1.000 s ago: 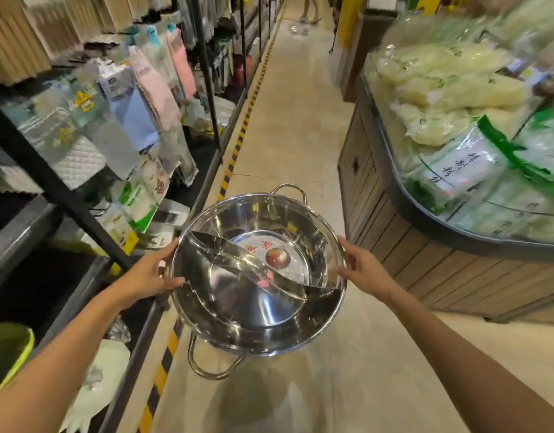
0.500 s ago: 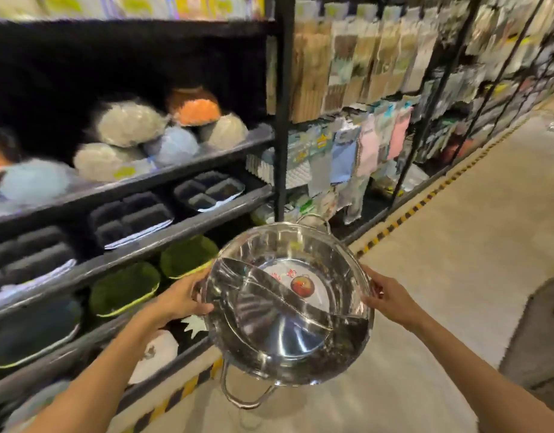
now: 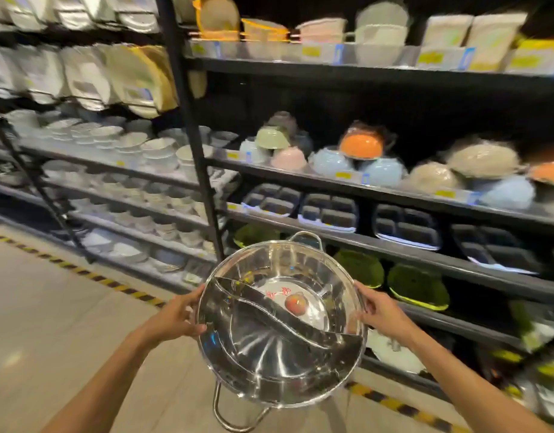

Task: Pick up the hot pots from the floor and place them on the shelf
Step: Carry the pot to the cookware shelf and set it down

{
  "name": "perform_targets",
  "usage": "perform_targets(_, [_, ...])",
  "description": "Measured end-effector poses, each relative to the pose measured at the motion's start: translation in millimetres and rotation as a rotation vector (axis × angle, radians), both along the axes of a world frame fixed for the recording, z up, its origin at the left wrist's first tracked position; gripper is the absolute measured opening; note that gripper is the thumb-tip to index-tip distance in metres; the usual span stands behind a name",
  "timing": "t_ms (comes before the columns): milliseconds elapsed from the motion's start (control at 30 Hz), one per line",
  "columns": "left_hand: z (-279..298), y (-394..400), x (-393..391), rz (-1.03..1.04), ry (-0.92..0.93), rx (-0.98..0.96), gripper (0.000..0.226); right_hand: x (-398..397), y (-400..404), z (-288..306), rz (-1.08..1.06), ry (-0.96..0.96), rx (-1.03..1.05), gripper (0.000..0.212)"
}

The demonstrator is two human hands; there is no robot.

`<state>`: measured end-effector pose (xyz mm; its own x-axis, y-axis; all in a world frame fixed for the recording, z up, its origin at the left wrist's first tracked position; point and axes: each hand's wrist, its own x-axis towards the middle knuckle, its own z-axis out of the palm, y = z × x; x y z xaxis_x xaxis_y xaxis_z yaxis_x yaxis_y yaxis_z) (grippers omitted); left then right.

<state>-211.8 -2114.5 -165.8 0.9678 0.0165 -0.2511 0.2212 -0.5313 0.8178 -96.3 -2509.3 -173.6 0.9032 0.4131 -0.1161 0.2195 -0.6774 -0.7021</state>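
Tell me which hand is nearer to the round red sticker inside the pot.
Right. The right hand grips the hot pot rim on the compartment side holding the red sticker; the left hand grips the opposite rim, across the curved divider.

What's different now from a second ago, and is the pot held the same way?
The person has turned left, away from the aisle and the wooden produce stand, to face the black shelving of bowls. Unchanged: the divided stainless steel hot pot stays level, left hand and right hand keeping their grip on opposite rims.
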Motion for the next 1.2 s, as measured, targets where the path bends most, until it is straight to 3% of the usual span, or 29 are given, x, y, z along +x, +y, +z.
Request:
perform_targets(100, [4.1,73.9,-66.6,0.203,-0.026,0.043,0.069,14.3,103.6,0.8,0.208,-0.019,0.01,0.066])
perform_targets(333, [7.9,196.8,-213.6,0.607,-0.019,0.098,0.078,3.5,335.8,-1.4,0.616,-0.048,-0.024,0.069])
perform_targets(633, [15.7,293.1,-322.5,0.906,-0.034,0.137,0.078,-45.9,546.0,16.1,0.95,-0.052,0.013,0.07])
perform_targets(900, [5.3,401.6,-343.7,1.042,-0.041,0.191,0.078,-43.8,715.7,14.8,1.11,-0.079,0.001,0.068])
perform_targets(1200, [-8.9,578.5,-291.0,1.136,0.01,0.193,0.072,13.7,928.0,10.7,1.223,0.072,-0.118,0.088])
